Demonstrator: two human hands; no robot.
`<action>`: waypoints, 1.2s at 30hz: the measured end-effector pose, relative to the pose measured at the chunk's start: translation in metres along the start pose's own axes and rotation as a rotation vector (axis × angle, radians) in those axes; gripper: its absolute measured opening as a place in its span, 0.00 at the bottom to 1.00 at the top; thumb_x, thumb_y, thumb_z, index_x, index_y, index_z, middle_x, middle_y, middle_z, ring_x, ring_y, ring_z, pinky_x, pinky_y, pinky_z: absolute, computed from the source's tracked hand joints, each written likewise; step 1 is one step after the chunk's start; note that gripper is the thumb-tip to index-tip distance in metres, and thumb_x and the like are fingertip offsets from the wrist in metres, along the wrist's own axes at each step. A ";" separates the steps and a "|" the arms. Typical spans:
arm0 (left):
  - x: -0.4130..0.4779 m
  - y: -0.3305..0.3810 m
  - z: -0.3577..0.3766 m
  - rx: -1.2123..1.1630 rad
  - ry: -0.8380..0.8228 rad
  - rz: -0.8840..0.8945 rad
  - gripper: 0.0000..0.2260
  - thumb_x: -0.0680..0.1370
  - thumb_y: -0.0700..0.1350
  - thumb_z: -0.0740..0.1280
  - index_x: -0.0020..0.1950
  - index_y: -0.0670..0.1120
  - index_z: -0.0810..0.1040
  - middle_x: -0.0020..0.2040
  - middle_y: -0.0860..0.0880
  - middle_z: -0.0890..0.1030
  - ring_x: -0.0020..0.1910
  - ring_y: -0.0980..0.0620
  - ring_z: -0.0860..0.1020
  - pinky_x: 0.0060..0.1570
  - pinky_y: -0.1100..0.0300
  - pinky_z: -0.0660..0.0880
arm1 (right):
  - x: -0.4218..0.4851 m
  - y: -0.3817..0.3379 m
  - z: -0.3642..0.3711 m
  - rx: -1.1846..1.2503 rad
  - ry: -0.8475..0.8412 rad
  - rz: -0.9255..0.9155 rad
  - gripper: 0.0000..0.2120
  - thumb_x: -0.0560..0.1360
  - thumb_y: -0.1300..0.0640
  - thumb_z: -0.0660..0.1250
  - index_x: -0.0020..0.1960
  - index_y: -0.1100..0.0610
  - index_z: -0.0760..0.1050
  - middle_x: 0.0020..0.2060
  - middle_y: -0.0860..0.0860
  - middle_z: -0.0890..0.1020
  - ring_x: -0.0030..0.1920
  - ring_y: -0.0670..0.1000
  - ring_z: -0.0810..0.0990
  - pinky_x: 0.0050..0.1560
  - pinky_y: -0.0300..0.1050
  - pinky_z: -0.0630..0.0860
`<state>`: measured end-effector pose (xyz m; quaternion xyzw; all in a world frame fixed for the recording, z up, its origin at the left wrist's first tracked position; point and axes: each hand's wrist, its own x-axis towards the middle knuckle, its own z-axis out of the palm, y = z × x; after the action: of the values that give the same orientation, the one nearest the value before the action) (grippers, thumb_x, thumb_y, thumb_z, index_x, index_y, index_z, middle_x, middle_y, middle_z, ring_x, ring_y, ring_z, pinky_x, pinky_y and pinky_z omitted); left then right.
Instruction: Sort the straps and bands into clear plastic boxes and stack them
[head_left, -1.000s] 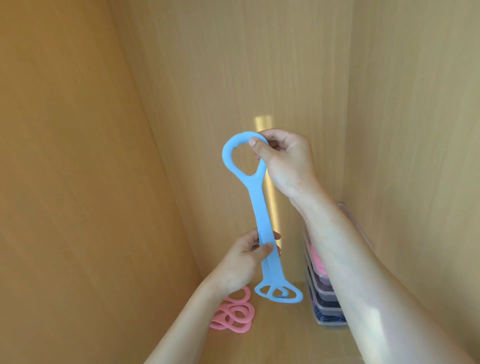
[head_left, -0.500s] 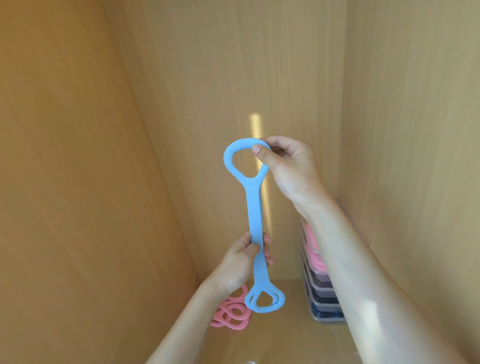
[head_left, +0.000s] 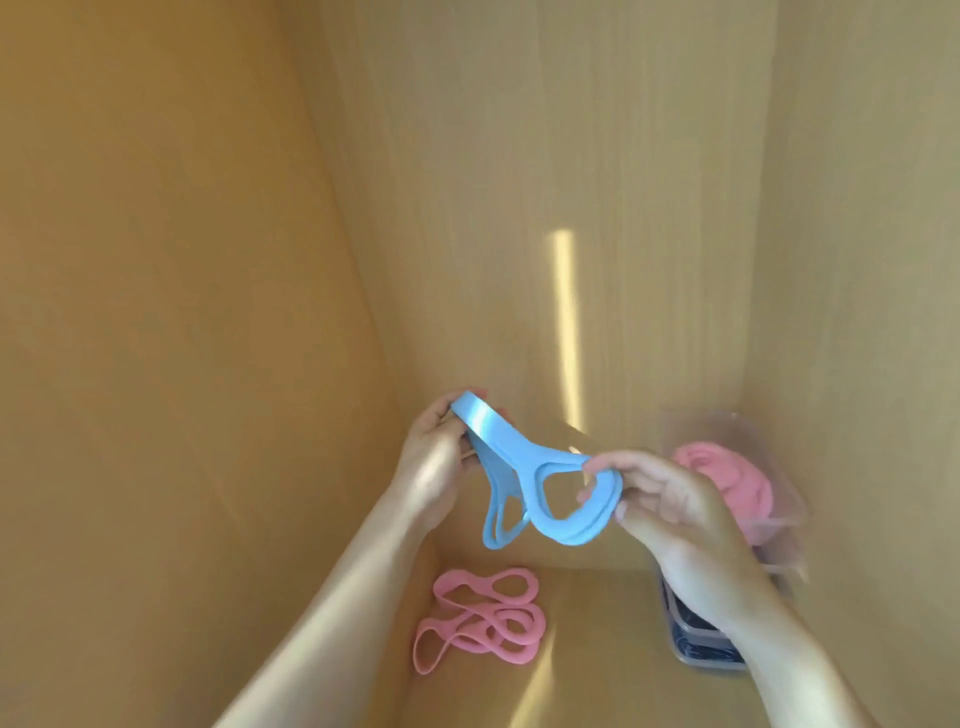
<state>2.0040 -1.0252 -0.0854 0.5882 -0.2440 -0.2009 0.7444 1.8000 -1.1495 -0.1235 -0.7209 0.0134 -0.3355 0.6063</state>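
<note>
At right, clear box (head_left: 779, 512) holding pink bands (head_left: 711, 478), atop stacked boxes (head_left: 701, 652)

head view | worn high | faces forward-down into wooden cabinet (head_left: 156, 312) | close

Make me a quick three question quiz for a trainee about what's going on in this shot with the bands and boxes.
1. True or false: the blue band is held by both hands.
2. Which colour are the bands lying loose on the shelf floor? A) pink B) green C) black
3. Fill in: the top clear box holds ____ bands.

Key: 1 true, left hand and right hand each grip it. 2 A. 3 pink.
</note>
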 end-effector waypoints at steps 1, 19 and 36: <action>0.001 0.004 -0.001 -0.033 -0.001 0.011 0.12 0.83 0.35 0.57 0.61 0.43 0.77 0.52 0.38 0.86 0.52 0.41 0.85 0.47 0.52 0.82 | -0.002 0.004 0.004 0.029 -0.009 0.039 0.11 0.77 0.64 0.66 0.53 0.53 0.82 0.47 0.55 0.86 0.49 0.53 0.84 0.52 0.41 0.78; -0.026 0.022 0.028 -0.189 -0.112 0.067 0.12 0.82 0.33 0.60 0.61 0.39 0.80 0.53 0.36 0.83 0.57 0.37 0.83 0.57 0.41 0.80 | 0.002 0.071 0.052 0.204 0.411 0.425 0.10 0.79 0.68 0.67 0.55 0.55 0.76 0.47 0.53 0.85 0.41 0.45 0.83 0.37 0.34 0.78; -0.034 0.027 0.044 -0.433 -0.107 -0.083 0.10 0.82 0.32 0.61 0.61 0.36 0.77 0.50 0.36 0.83 0.55 0.36 0.84 0.54 0.41 0.81 | -0.002 0.077 0.039 0.462 0.274 0.471 0.08 0.82 0.61 0.65 0.56 0.61 0.81 0.51 0.60 0.86 0.53 0.59 0.86 0.55 0.54 0.81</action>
<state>1.9509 -1.0332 -0.0556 0.4126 -0.2099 -0.3103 0.8303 1.8478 -1.1347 -0.1940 -0.4902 0.1841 -0.2745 0.8065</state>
